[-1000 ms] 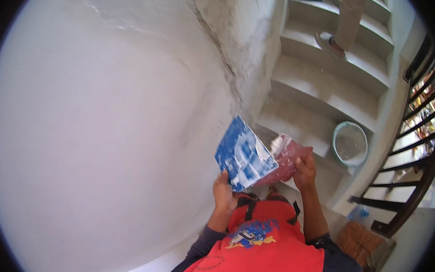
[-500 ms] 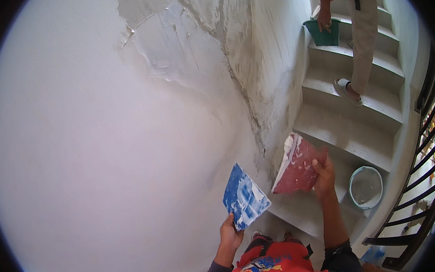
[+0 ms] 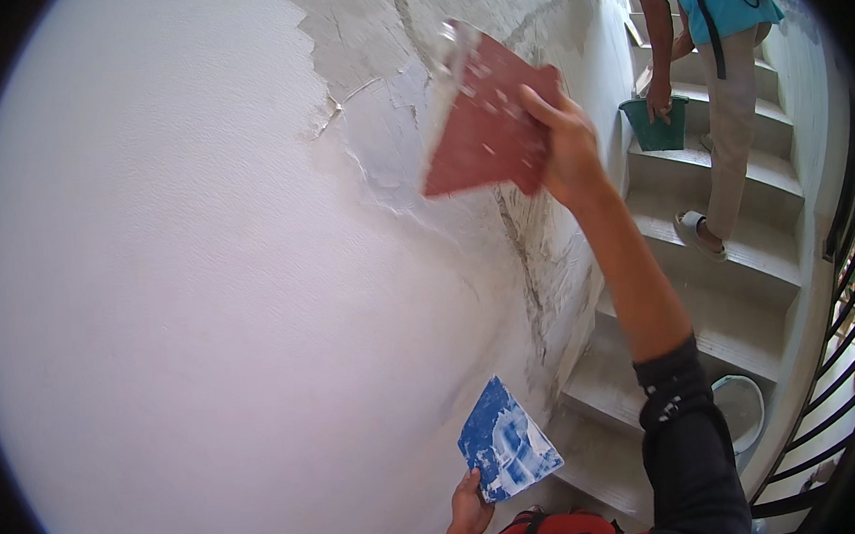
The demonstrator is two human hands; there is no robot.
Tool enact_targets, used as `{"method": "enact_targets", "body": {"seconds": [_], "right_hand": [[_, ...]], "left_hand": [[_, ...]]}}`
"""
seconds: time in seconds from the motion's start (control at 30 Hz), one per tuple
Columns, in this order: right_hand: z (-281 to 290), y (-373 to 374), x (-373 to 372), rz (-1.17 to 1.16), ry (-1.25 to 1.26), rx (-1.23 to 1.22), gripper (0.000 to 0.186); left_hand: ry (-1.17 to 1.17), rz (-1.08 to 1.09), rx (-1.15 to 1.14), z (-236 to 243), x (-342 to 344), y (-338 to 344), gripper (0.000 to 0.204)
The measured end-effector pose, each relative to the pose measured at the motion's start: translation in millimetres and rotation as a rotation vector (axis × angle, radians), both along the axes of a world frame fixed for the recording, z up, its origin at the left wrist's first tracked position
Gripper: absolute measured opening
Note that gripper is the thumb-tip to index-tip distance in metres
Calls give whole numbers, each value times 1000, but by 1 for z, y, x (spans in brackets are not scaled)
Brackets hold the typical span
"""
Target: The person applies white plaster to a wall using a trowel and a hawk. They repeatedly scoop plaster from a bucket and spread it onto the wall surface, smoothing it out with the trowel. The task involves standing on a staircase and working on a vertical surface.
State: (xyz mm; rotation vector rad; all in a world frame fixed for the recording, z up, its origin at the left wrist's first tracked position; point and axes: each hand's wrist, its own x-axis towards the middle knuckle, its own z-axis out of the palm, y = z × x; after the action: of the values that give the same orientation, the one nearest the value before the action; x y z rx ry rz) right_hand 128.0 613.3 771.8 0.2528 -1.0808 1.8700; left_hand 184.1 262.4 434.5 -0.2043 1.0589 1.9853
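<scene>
The right hand (image 3: pixel 565 146) is raised high, gripping a red plaster board (image 3: pixel 485 126) with its far edge against the rough grey patch of the wall (image 3: pixel 154 284). Low down, the left hand (image 3: pixel 472 512) holds a blue board (image 3: pixel 506 441) smeared with white. Up the stairs (image 3: pixel 740 248) another person (image 3: pixel 719 73) grips a green bucket (image 3: pixel 656 128); a white bucket (image 3: pixel 740 409) sits on a lower step.

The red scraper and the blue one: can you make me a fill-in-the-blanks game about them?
1. The right hand presses the red scraper against the ____.
2. The left hand holds a scraper coloured ____.
3. A person up the stairs holds a bucket coloured ____.

Missing words: wall; blue; green
</scene>
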Motion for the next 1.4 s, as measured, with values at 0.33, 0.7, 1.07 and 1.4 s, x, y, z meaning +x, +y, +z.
{"method": "enact_targets", "body": {"seconds": [0.33, 0.7, 1.07, 1.4], "right_hand": [[55, 0, -73, -142, -209, 73, 15], [64, -15, -54, -988, -340, 575, 26], [100, -36, -94, -1526, -489, 963, 29], [73, -20, -64, -1613, -251, 984, 29]], "left_hand": [[27, -50, 44, -2, -9, 3, 32], [15, -98, 24, 6, -12, -2, 29], [44, -82, -16, 31, -16, -3, 30], [90, -236, -89, 66, -41, -11, 31]]}}
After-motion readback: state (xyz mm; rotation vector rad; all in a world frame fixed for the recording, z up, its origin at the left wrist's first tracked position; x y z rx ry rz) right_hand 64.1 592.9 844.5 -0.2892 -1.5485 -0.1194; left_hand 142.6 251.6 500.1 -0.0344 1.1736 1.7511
